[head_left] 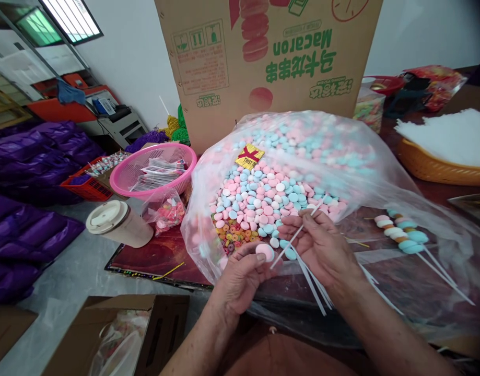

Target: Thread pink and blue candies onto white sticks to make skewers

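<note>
My left hand (pixel 243 277) pinches a round pink-and-white candy (pixel 265 253) between thumb and fingers. Just to its right, my right hand (pixel 322 243) grips a thin white stick (pixel 292 239), whose lower tip is close beside the candy. More white sticks (pixel 312 287) lie under my right hand. Behind both hands, a large clear plastic bag (pixel 200 209) lies open, full of pink, blue and white candies (pixel 259 196). Small ring-shaped candies (pixel 234 235) sit at its lower left. Two skewers of threaded candies (pixel 404 232) lie to the right.
A big cardboard box (pixel 240 104) stands behind the bag. At left are a pink basket (pixel 118 180) of flat packets, a lidded cup (pixel 120 222) and a small candy bag (pixel 169 211). An orange basket (pixel 431 164) stands at right. An open carton (pixel 169 324) sits below the table edge.
</note>
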Motion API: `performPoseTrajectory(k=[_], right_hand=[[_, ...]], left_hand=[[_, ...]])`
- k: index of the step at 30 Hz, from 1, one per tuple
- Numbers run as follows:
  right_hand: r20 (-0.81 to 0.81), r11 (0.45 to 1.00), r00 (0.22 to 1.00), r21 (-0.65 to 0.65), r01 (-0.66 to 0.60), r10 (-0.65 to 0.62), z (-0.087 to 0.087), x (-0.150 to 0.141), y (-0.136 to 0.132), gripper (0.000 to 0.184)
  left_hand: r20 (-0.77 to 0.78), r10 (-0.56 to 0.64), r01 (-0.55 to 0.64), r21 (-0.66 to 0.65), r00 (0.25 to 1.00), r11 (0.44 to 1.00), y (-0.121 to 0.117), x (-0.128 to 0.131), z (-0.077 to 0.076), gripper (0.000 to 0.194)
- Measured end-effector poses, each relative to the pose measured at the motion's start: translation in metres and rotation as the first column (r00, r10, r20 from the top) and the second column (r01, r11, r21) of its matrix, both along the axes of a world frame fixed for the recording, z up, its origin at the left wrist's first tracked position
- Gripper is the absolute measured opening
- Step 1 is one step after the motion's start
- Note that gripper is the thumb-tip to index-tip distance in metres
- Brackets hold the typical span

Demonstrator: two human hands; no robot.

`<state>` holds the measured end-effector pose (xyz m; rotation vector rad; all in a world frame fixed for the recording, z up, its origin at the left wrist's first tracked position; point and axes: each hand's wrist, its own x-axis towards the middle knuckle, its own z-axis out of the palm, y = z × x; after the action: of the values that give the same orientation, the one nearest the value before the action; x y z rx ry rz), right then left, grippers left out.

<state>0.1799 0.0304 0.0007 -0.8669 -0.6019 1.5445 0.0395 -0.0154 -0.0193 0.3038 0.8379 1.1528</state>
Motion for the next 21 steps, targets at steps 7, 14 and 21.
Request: performPoseTrajectory(k=[7, 14, 21], right_hand=[[0.015, 0.997, 0.999, -0.064, -0.039, 0.04, -0.019, -0.002, 0.002, 0.027], [-0.062, 0.999, 0.998, -0.039, -0.008, 0.005, -0.009, -0.006, 0.001, 0.028], [0.689, 0.977, 0.703, 0.212, 0.036, -0.175, -0.026, 0.008, -0.005, 0.042]], left_hand=[[0.014, -0.006, 0.006, 0.035, 1.0, 0.999, 0.002, 0.0, 0.0, 0.019], [-0.181, 0.015, 0.009, 0.127, 0.983, 0.992, 0.004, 0.0, 0.0, 0.024], [-0.048, 0.052, -0.049, 0.071, 0.998, 0.996, 0.004, 0.002, 0.002, 0.018]])
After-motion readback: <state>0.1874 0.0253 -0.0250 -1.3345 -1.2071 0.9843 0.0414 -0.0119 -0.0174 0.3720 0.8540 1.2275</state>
